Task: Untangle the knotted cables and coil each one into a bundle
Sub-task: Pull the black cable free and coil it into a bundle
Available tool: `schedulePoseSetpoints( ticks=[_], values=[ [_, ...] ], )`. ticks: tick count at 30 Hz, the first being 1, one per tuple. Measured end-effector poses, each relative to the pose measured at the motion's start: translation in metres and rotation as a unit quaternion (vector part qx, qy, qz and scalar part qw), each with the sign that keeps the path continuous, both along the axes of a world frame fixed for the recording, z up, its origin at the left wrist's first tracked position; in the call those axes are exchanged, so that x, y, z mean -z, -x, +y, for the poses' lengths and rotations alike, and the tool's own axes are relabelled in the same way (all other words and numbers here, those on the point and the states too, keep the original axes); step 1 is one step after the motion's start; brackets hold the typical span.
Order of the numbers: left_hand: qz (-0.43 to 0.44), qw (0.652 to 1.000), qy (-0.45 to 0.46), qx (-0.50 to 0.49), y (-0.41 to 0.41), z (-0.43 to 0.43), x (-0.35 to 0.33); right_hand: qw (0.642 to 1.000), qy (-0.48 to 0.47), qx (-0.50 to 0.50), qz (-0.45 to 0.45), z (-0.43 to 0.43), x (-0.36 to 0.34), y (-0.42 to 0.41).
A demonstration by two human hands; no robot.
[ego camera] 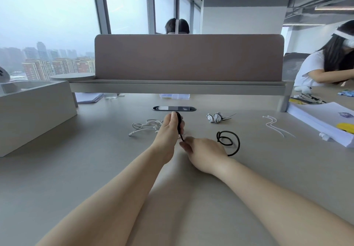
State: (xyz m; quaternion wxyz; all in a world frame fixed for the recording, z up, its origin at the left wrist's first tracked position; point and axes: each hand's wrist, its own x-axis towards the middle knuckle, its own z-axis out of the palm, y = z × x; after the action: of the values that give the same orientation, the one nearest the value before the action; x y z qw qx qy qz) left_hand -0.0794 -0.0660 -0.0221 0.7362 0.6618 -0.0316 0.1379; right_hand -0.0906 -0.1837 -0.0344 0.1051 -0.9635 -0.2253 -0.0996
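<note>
Pinching one black cable [238,143] are left hand [168,131] and right hand [205,152], beside one tangled white cable [145,125].

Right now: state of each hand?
Left hand: closed, holding the black cable by its coiled part.
Right hand: closed, pinching the same black cable.
</note>
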Motion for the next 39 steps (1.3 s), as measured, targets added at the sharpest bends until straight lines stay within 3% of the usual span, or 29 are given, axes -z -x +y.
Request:
schedulePoseSetpoints(
  ticks=[3, 7, 9, 15, 21, 30, 39],
  values=[
    [-0.004, 0.998, -0.061, -0.036, -0.002, 0.008, 0.003, 0.996, -0.05, -0.06, -0.045, 0.001, 0.0, 0.006],
    [0.013, 0.991, -0.13, -0.005, -0.001, 0.014, 0.01, 0.96, -0.27, -0.069, -0.008, 0.004, -0.003, -0.002],
    [0.01, 0.986, -0.165, 0.033, 0.001, 0.009, 0.01, 0.942, -0.333, -0.05, -0.013, -0.002, -0.001, -0.012],
    [0.003, 0.97, -0.201, 0.139, 0.008, -0.003, 0.005, 0.926, -0.373, -0.003, -0.057, -0.018, -0.002, -0.026],
    [0.02, 0.959, -0.211, 0.188, 0.015, -0.005, -0.002, 0.924, -0.378, 0.019, -0.055, -0.023, -0.006, -0.028],
    [-0.014, 0.973, -0.171, 0.154, 0.016, -0.01, 0.0, 0.909, -0.417, 0.011, -0.014, -0.022, -0.003, -0.038],
    [0.008, 1.0, 0.021, 0.006, 0.001, 0.0, 0.001, 0.985, -0.171, -0.001, 0.009, -0.003, -0.002, -0.012]
  ],
)
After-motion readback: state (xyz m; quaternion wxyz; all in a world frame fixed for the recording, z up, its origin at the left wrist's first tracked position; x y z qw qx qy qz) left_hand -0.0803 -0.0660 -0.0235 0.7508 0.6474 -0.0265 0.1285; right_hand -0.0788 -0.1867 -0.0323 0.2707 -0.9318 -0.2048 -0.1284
